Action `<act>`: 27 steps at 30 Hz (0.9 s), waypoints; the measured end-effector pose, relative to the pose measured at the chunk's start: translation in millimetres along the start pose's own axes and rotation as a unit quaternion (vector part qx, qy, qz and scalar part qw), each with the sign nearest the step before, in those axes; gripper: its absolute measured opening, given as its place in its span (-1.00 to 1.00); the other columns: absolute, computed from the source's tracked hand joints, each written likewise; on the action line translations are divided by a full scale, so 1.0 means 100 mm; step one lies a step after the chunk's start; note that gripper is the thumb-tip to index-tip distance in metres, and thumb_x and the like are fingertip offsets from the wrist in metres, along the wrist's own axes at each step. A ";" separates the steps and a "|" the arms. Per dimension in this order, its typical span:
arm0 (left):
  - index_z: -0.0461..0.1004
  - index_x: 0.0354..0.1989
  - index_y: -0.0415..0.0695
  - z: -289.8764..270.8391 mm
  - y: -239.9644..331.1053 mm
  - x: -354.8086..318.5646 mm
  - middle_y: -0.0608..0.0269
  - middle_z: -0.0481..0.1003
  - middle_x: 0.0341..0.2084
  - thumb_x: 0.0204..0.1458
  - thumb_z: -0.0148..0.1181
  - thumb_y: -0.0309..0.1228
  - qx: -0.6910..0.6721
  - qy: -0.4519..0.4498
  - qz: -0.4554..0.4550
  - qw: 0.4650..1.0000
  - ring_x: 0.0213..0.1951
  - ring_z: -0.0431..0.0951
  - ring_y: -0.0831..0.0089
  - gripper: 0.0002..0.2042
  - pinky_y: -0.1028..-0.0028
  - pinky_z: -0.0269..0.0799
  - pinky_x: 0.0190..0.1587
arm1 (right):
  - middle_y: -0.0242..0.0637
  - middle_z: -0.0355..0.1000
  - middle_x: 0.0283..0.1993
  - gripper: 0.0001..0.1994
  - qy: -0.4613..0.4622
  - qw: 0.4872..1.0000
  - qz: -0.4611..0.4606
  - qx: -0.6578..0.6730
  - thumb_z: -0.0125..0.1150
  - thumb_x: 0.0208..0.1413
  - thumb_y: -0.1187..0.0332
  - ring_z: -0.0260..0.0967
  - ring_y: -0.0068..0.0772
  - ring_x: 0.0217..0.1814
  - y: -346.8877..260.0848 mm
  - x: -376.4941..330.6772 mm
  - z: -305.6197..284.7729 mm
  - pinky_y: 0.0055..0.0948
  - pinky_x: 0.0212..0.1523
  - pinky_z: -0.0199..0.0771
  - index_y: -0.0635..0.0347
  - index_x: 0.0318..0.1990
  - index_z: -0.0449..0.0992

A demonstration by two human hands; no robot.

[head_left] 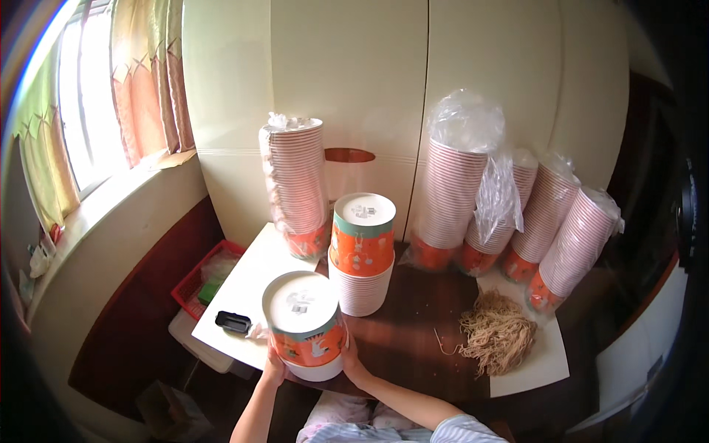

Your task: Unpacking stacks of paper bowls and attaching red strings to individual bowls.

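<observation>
At the table's near edge, a short stack of large paper buckets (306, 348) stands bottom-up, orange with a teal band and animal drawings. My left hand (274, 365) is closed against its left side, and my right hand (354, 362) grips the right side low down. Most of the fingers are hidden by the buckets. Just behind it rises a second upside-down stack of the same buckets (362, 251), its lower part showing closely nested white rims. Neither hand touches that one.
A tall plastic-wrapped bucket stack (294, 184) stands at the back left; several more wrapped stacks (452, 196) line the back right. A heap of tan strings (498, 332) lies at the right, a black tray (233, 322) at the left. Below sits a red basket (185, 292).
</observation>
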State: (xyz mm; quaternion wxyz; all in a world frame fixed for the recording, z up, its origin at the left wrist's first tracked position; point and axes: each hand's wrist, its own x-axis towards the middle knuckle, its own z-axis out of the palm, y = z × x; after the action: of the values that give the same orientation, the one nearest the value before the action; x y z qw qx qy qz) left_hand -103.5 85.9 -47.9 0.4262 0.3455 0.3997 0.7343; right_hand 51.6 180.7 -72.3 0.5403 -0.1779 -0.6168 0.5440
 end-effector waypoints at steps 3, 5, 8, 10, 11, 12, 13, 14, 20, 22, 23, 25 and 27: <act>-0.32 0.24 -0.09 -0.02 -0.05 0.06 0.15 -0.07 0.19 -0.25 0.11 0.20 0.058 0.011 0.078 0.995 0.21 -0.04 0.26 0.01 0.26 -0.08 0.20 | -0.12 0.02 0.20 -0.42 -0.036 0.998 0.051 0.029 -0.23 0.14 0.04 -0.10 -0.31 0.27 -0.26 0.17 0.06 -0.38 0.23 -0.15 0.27 0.19 -0.02; -0.40 0.21 -0.16 0.06 -0.08 0.11 0.01 -0.08 0.15 -0.37 0.38 -0.08 0.082 -0.001 0.169 0.982 0.19 -0.02 0.17 0.12 0.28 -0.07 0.19 | -0.22 -0.05 0.25 -0.40 -0.065 0.992 0.091 0.050 -0.25 0.17 0.03 -0.18 -0.37 0.30 -0.37 0.36 0.09 -0.43 0.26 -0.22 0.27 0.21 -0.08; -0.37 0.21 -0.20 0.23 0.01 0.15 -0.04 -0.05 0.12 -0.58 0.40 -0.39 0.356 0.152 0.172 0.906 0.16 0.00 0.13 0.16 0.26 -0.08 0.19 | -0.15 0.10 0.17 -0.53 -0.054 0.994 0.075 0.063 -0.26 0.19 0.20 -0.03 -0.37 0.23 -0.38 0.52 0.13 -0.40 0.21 -0.08 0.28 0.18 0.01; -0.37 0.21 -0.21 0.15 -0.05 0.27 -0.05 -0.06 0.12 -0.53 0.40 -0.39 0.358 0.209 0.205 0.887 0.16 -0.01 0.12 0.13 0.26 -0.09 0.18 | -0.15 0.24 0.06 -0.58 -0.124 0.968 0.210 -0.054 -0.21 0.17 0.19 0.11 -0.39 0.15 -0.38 0.54 0.09 -0.44 0.13 0.06 0.30 0.08 0.18; -0.36 0.21 -0.22 0.15 0.00 0.33 -0.07 -0.07 0.12 -0.49 0.38 -0.42 0.318 0.226 0.193 0.900 0.16 -0.01 0.10 0.10 0.26 -0.08 0.18 | -0.15 0.31 0.01 -0.59 -0.161 0.942 0.273 -0.111 -0.18 0.17 0.18 0.18 -0.41 0.11 -0.42 0.57 0.09 -0.46 0.09 0.13 0.31 0.03 0.26; -0.35 0.21 -0.22 0.10 0.02 0.40 -0.08 -0.07 0.12 -0.46 0.37 -0.42 0.338 0.242 0.202 0.887 0.16 -0.02 0.09 0.08 0.26 -0.08 0.18 | -0.14 0.37 -0.09 -0.68 -0.170 0.954 0.200 -0.143 -0.08 0.12 0.21 0.28 -0.31 0.02 -0.46 0.61 0.09 -0.43 0.01 0.21 0.28 -0.12 0.39; -0.35 0.22 -0.22 0.05 0.05 0.46 -0.09 -0.07 0.11 -0.43 0.36 -0.43 0.357 0.256 0.211 0.873 0.16 -0.02 0.09 0.06 0.26 -0.08 0.18 | -0.15 0.38 -0.11 -0.70 -0.169 0.960 0.124 -0.187 -0.01 0.06 0.26 0.29 -0.32 -0.02 -0.53 0.67 0.04 -0.44 0.01 0.21 0.27 -0.12 0.40; -0.34 0.22 -0.23 0.22 0.19 0.49 -0.12 -0.08 0.11 -0.40 0.36 -0.42 0.387 0.280 0.174 0.861 0.15 -0.02 0.05 0.05 0.24 -0.08 0.18 | -0.16 0.38 -0.12 -0.71 -0.163 0.957 0.051 -0.233 0.07 0.01 0.30 0.31 -0.32 -0.06 -0.79 0.80 -0.01 -0.46 0.00 0.21 0.26 -0.13 0.41; -0.27 0.19 -0.31 -0.10 0.16 0.95 -0.18 -0.06 0.11 -0.40 0.41 -0.39 0.525 0.249 0.263 0.770 0.12 0.01 -0.06 0.03 0.22 -0.06 0.17 | -0.07 0.12 0.02 -0.56 0.062 0.822 -0.336 -0.456 0.15 -0.19 0.30 0.08 -0.05 0.05 -1.55 1.65 -0.30 -0.10 0.04 0.05 0.14 -0.07 0.29; -0.27 0.19 -0.33 -0.15 0.19 1.11 -0.18 -0.06 0.12 -0.38 0.39 -0.38 0.521 0.241 0.245 0.781 0.15 -0.04 -0.04 0.02 0.23 -0.10 0.19 | 0.03 0.01 0.10 -0.46 0.088 0.822 -0.318 -0.464 0.19 -0.19 0.26 -0.02 0.04 0.12 -1.65 1.87 -0.46 -0.04 0.08 0.01 0.12 0.02 0.22; -0.27 0.19 -0.35 -0.18 0.18 1.19 -0.19 -0.07 0.13 -0.36 0.37 -0.37 0.515 0.232 0.229 0.793 0.18 -0.08 -0.03 0.00 0.25 -0.13 0.21 | 0.06 -0.02 0.12 -0.43 0.091 0.838 -0.301 -0.447 0.20 -0.20 0.24 -0.05 0.07 0.14 -1.64 1.98 -0.54 -0.02 0.09 0.00 0.11 0.05 0.20; -0.27 0.19 -0.33 -0.18 0.19 1.32 -0.21 -0.07 0.12 -0.32 0.35 -0.40 0.519 0.232 0.224 0.792 0.17 -0.06 -0.04 -0.04 0.24 -0.10 0.20 | 0.11 -0.05 0.12 -0.38 0.069 0.859 -0.249 -0.443 0.24 -0.19 0.18 -0.05 0.10 0.15 -1.54 2.15 -0.79 -0.04 0.11 0.01 0.07 0.08 0.17; -0.27 0.19 -0.32 -0.26 0.20 1.42 -0.22 -0.05 0.11 -0.28 0.31 -0.43 0.496 0.245 0.173 0.815 0.16 -0.03 -0.06 -0.07 0.24 -0.07 0.19 | 0.03 0.07 0.07 -0.37 -0.008 0.871 -0.247 -0.424 0.26 -0.16 0.13 0.05 0.00 0.11 -1.44 2.29 -0.97 -0.16 0.10 0.08 0.10 0.07 0.15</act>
State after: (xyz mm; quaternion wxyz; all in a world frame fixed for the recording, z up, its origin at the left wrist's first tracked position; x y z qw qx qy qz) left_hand -189.2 200.1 -18.0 -0.0487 0.3822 0.7346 0.5584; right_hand 107.6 362.2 143.6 0.5243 -0.2275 -0.8167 0.0803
